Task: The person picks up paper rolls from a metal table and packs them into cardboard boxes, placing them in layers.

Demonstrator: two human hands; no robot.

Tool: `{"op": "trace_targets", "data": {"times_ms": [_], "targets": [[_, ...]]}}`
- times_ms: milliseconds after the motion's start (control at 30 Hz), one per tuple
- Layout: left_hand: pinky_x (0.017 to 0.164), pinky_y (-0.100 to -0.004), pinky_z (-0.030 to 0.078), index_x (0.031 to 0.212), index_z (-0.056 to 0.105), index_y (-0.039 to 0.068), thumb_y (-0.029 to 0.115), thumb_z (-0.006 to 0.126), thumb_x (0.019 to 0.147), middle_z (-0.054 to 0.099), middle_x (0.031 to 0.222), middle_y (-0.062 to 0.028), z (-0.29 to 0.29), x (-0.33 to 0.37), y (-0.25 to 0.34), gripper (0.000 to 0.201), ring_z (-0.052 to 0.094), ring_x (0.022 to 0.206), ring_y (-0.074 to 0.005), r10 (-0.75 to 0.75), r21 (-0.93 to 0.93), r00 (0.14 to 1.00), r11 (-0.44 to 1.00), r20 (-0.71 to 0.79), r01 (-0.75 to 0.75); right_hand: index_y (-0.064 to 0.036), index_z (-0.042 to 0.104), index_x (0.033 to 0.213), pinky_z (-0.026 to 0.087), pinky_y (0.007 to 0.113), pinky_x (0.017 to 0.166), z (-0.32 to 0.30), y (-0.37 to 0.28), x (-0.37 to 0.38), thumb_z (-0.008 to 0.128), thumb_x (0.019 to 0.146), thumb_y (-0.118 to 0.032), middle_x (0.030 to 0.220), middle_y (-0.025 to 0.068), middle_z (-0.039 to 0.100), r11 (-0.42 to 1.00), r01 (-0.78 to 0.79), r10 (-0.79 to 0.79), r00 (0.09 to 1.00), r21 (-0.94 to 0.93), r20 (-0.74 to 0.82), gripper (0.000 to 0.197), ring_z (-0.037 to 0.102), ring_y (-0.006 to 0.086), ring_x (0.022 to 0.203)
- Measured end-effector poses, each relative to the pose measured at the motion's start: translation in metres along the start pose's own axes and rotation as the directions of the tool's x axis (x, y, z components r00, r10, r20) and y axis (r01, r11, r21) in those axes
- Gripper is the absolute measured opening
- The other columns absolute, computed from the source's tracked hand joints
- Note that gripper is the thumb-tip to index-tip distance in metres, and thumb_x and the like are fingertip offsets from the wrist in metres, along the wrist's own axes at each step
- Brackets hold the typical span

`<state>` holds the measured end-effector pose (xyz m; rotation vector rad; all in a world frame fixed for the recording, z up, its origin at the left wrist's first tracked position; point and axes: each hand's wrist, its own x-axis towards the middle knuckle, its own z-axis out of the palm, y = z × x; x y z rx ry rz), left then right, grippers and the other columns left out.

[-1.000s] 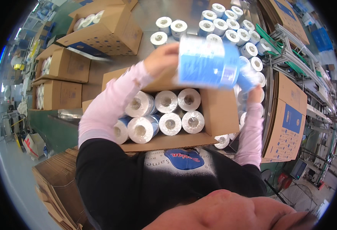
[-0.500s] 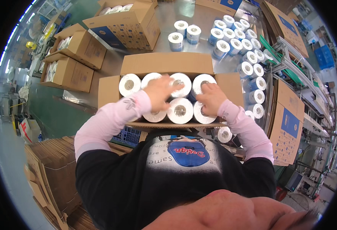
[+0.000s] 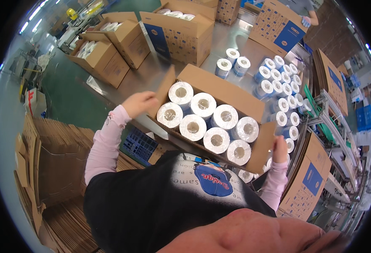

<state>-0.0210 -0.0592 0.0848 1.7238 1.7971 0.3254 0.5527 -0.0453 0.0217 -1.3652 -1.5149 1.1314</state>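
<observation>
An open cardboard carton (image 3: 223,90) sits at an angle in front of me, its long far flap standing out. Two rows of white wrapped rolls (image 3: 193,127) fill it, ends up, with their cores showing. My left hand (image 3: 141,104) is beside the carton's left end flap (image 3: 166,90), fingers loosely bent and at or very close to its outer face. At the opposite end, my right hand (image 3: 280,149) is closed at the edge of the right end flap (image 3: 262,145). Part of that hand's fingers is hidden.
Loose blue-and-white rolls (image 3: 286,89) crowd the metal table's right side. Filled cartons (image 3: 179,36) stand at the back left. Flattened cardboard (image 3: 63,168) is stacked at lower left, near a blue crate (image 3: 139,145). Another person's hand (image 3: 306,22) touches a far carton.
My hands have left the rolls and moved out to the carton's two ends. The end flaps now stand more upright. The carton appears turned, and the whole view has shifted too.
</observation>
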Motion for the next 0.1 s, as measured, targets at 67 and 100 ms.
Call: {"op": "trace_targets", "data": {"times_ms": [67, 100], "targets": [[0.090, -0.0426, 0.048, 0.123, 0.054, -0.002, 0.068, 0.064, 0.074, 0.064, 0.115, -0.0209, 0.009, -0.014, 0.071, 0.086, 0.062, 0.104, -0.0361, 0.135, 0.225, 0.938, 0.951, 0.319, -0.214, -0.0023, 0.061, 0.072, 0.041, 0.033, 0.056, 0.050, -0.017, 0.021, 0.054, 0.093, -0.030, 0.063, 0.0071, 0.059, 0.977, 0.101, -0.082, 0.991, -0.189, 0.105, 0.035, 0.055, 0.0177, 0.058], [0.090, -0.0426, 0.048, 0.123, 0.054, -0.002, 0.068, 0.064, 0.074, 0.064, 0.115, -0.0209, 0.009, -0.013, 0.075, 0.086, 0.062, 0.104, -0.0361, 0.151, 0.223, 0.937, 0.948, 0.315, -0.228, -0.0045, 0.064, 0.071, 0.043, 0.038, 0.055, 0.081, 0.002, 0.033, 0.057, 0.090, -0.029, 0.063, 0.0119, 0.059, 0.884, 0.291, -0.287, 0.956, -0.367, 0.066, 0.032, 0.057, 0.0246, 0.055]]}}
